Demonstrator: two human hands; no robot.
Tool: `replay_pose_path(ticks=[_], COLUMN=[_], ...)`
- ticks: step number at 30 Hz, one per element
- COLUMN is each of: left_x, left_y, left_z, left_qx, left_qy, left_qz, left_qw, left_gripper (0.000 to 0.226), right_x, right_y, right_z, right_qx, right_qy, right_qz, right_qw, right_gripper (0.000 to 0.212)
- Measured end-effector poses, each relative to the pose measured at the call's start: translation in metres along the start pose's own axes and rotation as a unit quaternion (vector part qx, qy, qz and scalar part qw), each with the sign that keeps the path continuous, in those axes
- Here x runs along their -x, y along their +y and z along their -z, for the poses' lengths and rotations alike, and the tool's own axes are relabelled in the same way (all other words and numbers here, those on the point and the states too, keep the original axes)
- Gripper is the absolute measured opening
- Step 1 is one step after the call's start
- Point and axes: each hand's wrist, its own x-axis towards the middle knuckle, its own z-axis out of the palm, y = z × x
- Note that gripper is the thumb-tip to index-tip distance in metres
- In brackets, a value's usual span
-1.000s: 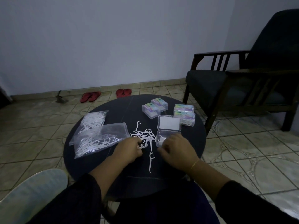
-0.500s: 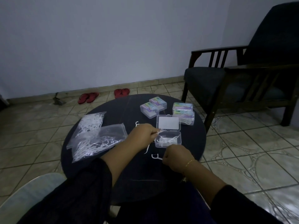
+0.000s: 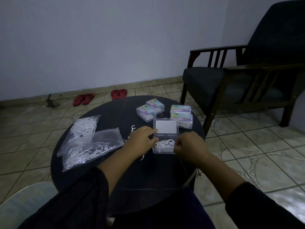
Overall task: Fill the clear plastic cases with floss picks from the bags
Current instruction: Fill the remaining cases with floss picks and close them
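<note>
Looking down from the head view, the floss picks (image 3: 164, 144) lie heaped in the open clear case (image 3: 165, 150) near the table (image 3: 115, 179) middle; they look light, springy and tangle-prone, best pinched by the handles. The left hand (image 3: 142, 140) rests at the case's left edge, fingers bent; the right hand (image 3: 189, 144) curls at its right edge. Whether either grip pinches a pick cannot be told.

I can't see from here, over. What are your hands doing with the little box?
Both hands at open case, fingers curled. Floss picks inside, lid up. Nothing blocking.
</note>
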Motion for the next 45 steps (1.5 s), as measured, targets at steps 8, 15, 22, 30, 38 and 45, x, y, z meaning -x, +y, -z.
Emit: replay_pose_path(ticks=[8, 15, 22, 30, 38, 45], left_x=[0.023, 0.033, 0.043, 0.041, 0.046, 0.055], left_y=[-0.011, -0.018, -0.03, -0.042, -0.06, -0.063], left_z=[-0.002, -0.005, -0.012, -0.015, -0.023, -0.024], left_qx=[0.007, 0.001, -0.07, -0.018, 0.003, -0.027], left_qy=[0.007, 0.024, -0.102, -0.122, -0.015, 0.096], left_qz=[0.016, 0.004, 0.095, 0.149, 0.088, -0.002], left_qw=[1.0, 1.0, 0.988, 0.981, 0.996, 0.995], left_gripper=[0.028, 0.041, 0.084, 0.094, 0.064, 0.03], right_x=[-0.01, 0.0, 0.001, -0.009, -0.037, -0.04], right_y=[-0.01, -0.005, -0.022, -0.063, -0.073, -0.078], right_z=[-0.01, -0.021, -0.023, -0.03, -0.033, -0.035], right_qx=[0.059, 0.104, 0.12, 0.155, 0.262, 0.243], right_qy=[0.063, 0.024, 0.102, 0.031, -0.086, -0.065], right_qz=[0.024, -0.01, -0.01, 0.088, 0.069, 0.097], right_qw=[0.996, 0.994, 0.988, 0.984, 0.959, 0.963], right_gripper=[0.029, 0.04, 0.035, 0.05, 0.084, 0.046])
